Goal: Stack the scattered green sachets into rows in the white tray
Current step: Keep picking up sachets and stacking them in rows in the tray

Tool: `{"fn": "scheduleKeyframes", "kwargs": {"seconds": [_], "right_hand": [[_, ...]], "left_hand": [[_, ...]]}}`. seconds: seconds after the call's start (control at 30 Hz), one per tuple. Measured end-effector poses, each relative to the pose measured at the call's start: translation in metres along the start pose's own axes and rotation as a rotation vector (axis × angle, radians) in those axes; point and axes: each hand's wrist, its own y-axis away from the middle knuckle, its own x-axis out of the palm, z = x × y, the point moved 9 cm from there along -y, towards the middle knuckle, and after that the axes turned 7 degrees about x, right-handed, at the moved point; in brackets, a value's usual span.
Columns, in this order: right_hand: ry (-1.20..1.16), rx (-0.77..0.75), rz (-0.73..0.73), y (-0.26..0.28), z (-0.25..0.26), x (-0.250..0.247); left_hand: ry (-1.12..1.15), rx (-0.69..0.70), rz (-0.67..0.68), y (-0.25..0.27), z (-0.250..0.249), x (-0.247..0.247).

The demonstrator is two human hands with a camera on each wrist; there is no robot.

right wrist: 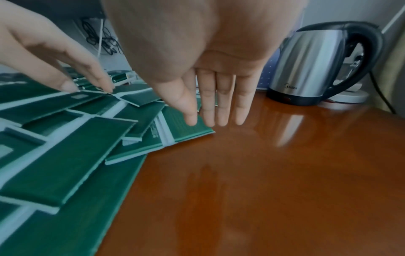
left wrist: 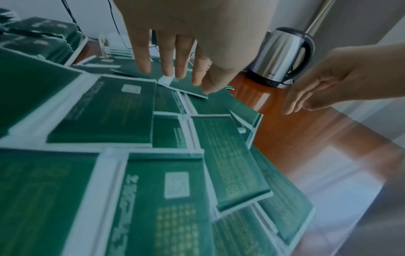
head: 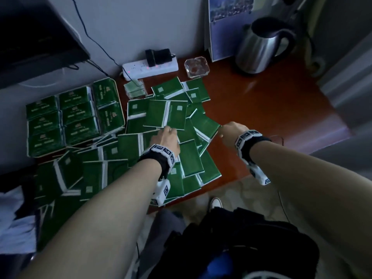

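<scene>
Flat green foil sachets with white sealed edges (head: pixel 155 115) lie scattered across the glossy brown table (head: pixel 261 109), beside the white tray (head: pixel 118 97) already holding rows. The left hand (head: pixel 166 137) and right hand (head: pixel 228 130) hover with fingers straight, holding nothing. The sachets look light and slick; pinching a raised edge seems best.

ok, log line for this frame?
left hand: open, over loose sachets | right hand: open, at pile edge | tray: partly filled

this looks like a room in a home or a small office. a shiny brown wooden table (head: pixel 261 109) stands by a pale wall. past the hands on it stand a silver metal kettle with a black handle (head: pixel 259 47), a white power strip with red lights (head: pixel 151 69) and a clear glass ashtray (head: pixel 196 67).
</scene>
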Motion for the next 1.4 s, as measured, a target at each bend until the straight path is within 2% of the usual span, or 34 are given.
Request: {"fn": "scheduleKeyframes", "kwargs": {"seconds": [0.2, 0.37, 0.5, 0.6, 0.7, 1.0, 1.07, 1.17, 1.23, 1.4], "right_hand": [[0.031, -0.060, 0.012, -0.030, -0.008, 0.001], [-0.103, -0.069, -0.017, -0.066, 0.009, -0.012], [-0.245, -0.025, 0.015, -0.089, 0.021, -0.015], [-0.237, 0.029, 0.054, -0.103, 0.027, -0.006], [-0.256, 0.062, 0.086, -0.109, 0.030, 0.001], [-0.311, -0.024, 0.117, -0.119, 0.023, 0.007], [-0.340, -0.021, 0.132, -0.118, 0.011, 0.009], [-0.339, -0.043, 0.130, -0.115, -0.018, 0.014], [-0.331, -0.045, 0.137, -0.115, -0.047, 0.018], [-0.350, 0.028, 0.130, -0.118, -0.144, 0.025]], "left_hand": [[0.042, -0.080, -0.064, -0.004, -0.014, 0.012], [0.081, -0.130, -0.174, -0.042, -0.004, -0.003], [0.122, -0.185, -0.144, -0.075, 0.005, 0.003], [0.138, -0.220, -0.078, -0.088, 0.010, 0.017], [0.118, -0.235, -0.070, -0.091, 0.006, 0.027], [0.134, -0.310, -0.097, -0.097, -0.003, 0.025], [0.126, -0.312, -0.085, -0.098, -0.005, 0.023], [0.128, -0.290, -0.141, -0.098, -0.025, 0.019], [0.123, -0.235, -0.155, -0.098, -0.056, 0.020], [0.168, -0.062, -0.094, -0.107, -0.158, 0.045]]}}
